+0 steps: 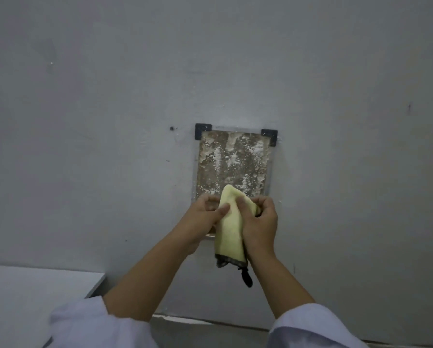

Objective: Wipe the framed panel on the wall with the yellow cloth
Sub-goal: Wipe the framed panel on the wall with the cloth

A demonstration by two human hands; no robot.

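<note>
Gripping the folded yellow cloth [230, 229] with both hands, left hand [205, 217] and right hand [259, 222], at the lower edge of the framed panel [231, 162], white residue still all over it, wiping looks barely begun.

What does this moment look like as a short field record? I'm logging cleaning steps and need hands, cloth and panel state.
left hand: pinches the yellow cloth's left side
right hand: grips the cloth from the right
yellow cloth: folded, held upright in front of the panel's lower part; dark edge hanging at its bottom
framed panel: on the grey wall, black corner pieces at top; surface blotchy with white specks
wiping: contact with the panel cannot be told
other: white surface at lower left
</note>
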